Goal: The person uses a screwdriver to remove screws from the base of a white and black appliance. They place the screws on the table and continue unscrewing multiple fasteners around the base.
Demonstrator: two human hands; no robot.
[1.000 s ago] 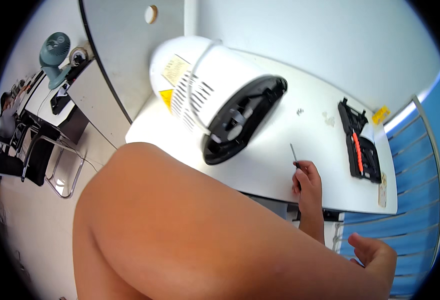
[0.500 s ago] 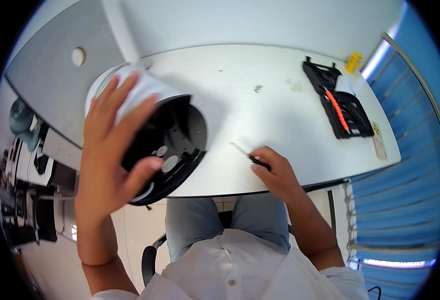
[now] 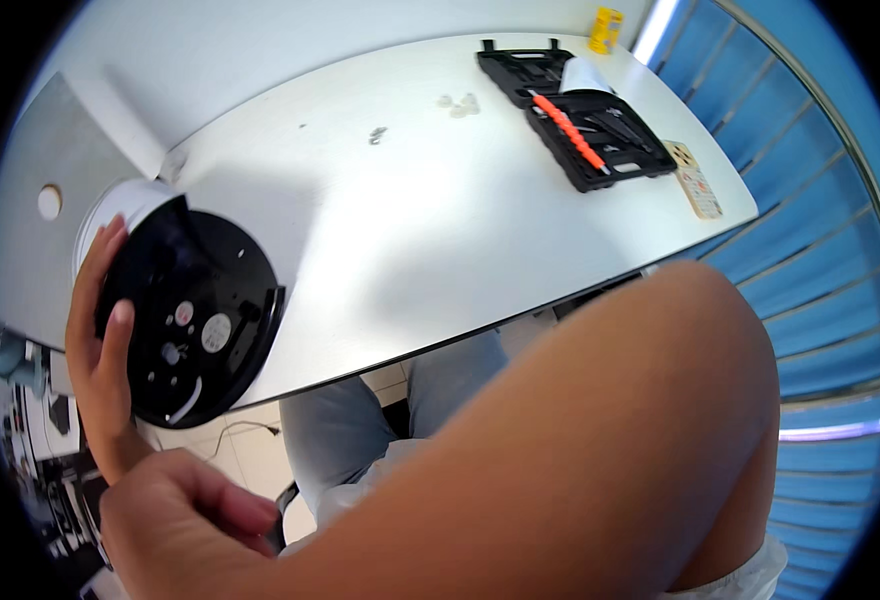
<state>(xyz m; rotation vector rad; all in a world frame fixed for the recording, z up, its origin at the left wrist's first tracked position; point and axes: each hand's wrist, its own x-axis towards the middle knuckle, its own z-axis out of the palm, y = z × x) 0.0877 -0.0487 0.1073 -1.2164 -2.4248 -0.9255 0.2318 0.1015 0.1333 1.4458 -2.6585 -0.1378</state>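
A white round appliance (image 3: 145, 200) lies tipped at the table's left end, its black underside (image 3: 200, 270) facing me. That underside carries two round stickers, small holes and a short white wire (image 3: 186, 402) near its lower rim. My left hand (image 3: 100, 335) grips the appliance's left side, fingers wrapped over the wall and thumb against the black rim. My right hand (image 3: 185, 520) is close to the camera, crossed over to the left in front of my left wrist. Its fingers are curled, and what they hold, if anything, is hidden.
On the white table (image 3: 400, 240) several small metal parts (image 3: 377, 135) and pale pieces (image 3: 458, 104) lie toward the back. An open black tool case (image 3: 600, 130) with an orange flexible shaft (image 3: 570, 130) is farther right, near a yellow container (image 3: 606, 30) and a beige patterned strip (image 3: 695, 180).
My right hand has swung from the table's front edge far left; the screwdriver it held no longer shows. The left hand now grips the appliance's side, its underside turned more toward me. The view shifted right.
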